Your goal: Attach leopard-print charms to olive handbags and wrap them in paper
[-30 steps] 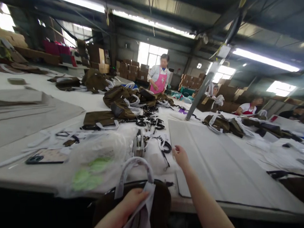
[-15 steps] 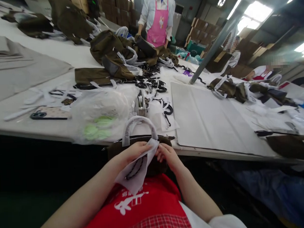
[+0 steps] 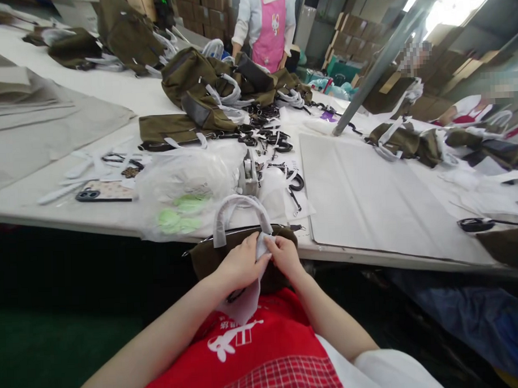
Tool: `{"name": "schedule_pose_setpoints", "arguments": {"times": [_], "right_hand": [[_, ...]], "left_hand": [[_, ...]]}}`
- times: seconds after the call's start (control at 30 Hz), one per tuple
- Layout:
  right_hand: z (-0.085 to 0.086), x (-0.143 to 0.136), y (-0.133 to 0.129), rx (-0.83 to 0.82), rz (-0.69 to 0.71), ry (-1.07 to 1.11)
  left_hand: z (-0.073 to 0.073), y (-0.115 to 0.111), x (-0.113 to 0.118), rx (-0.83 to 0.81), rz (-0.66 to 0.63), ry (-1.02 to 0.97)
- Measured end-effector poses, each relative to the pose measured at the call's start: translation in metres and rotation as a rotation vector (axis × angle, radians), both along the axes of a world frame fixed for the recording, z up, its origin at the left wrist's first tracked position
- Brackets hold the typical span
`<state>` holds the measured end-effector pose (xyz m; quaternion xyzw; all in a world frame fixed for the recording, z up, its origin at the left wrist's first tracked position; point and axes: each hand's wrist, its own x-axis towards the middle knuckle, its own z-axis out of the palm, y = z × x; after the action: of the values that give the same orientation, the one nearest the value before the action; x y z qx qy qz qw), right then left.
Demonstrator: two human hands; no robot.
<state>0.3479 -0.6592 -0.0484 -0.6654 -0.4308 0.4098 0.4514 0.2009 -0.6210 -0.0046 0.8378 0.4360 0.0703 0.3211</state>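
An olive-brown bag rests against the table's front edge, below me, its wrapped handle standing up. A thin white sheet hangs over the bag's front, with a dark chain or cord partly visible behind it. My left hand is closed on the sheet near the right base of the handle. My right hand pinches the sheet's upper end from the other side. The two hands nearly touch, and the fingertips are partly hidden.
On the white table lie a phone, a clear plastic bag with green items, black straps and a grey board. More olive bags are piled behind. A metal pole rises at right. A person in a pink apron stands opposite.
My left hand has moved up and further over the sheet, covering more of it. The sheet is more bunched between both hands. The whole view has shifted, with the table items slightly further right.
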Motion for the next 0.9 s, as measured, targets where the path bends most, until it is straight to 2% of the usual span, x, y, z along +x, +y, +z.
{"name": "schedule_pose_setpoints", "arguments": {"times": [0.07,0.13,0.23,0.3,0.4,0.5,0.57,0.7,0.8,0.9], "right_hand": [[0.002,-0.001,-0.001,-0.024,0.017,0.023],[0.003,0.000,-0.001,-0.042,0.084,0.074],[0.002,0.004,-0.001,-0.066,0.189,0.159],[0.001,0.004,0.000,-0.110,0.193,0.163],[0.002,0.002,0.001,-0.136,0.168,0.066],[0.004,-0.001,0.002,-0.058,0.149,-0.144],[0.005,-0.001,0.003,-0.034,0.169,-0.175],[0.002,0.003,0.007,-0.135,0.229,0.156],[0.000,0.004,0.010,-0.187,0.178,0.173],[-0.001,0.004,0.012,-0.152,0.110,0.140]], "left_hand": [[0.004,-0.006,0.004,0.106,-0.039,0.134],[0.005,-0.007,0.007,0.138,-0.049,0.207],[0.003,0.000,0.009,0.130,-0.045,0.220],[0.003,0.004,0.009,0.100,-0.023,0.207],[0.006,0.009,0.011,0.109,-0.046,0.238],[0.010,0.009,0.014,0.198,-0.119,0.328],[0.010,0.009,0.017,0.232,-0.124,0.364],[0.008,0.002,0.023,0.246,-0.063,0.390],[0.006,-0.004,0.025,0.246,-0.047,0.369],[0.002,-0.002,0.020,0.145,0.032,0.130]]}}
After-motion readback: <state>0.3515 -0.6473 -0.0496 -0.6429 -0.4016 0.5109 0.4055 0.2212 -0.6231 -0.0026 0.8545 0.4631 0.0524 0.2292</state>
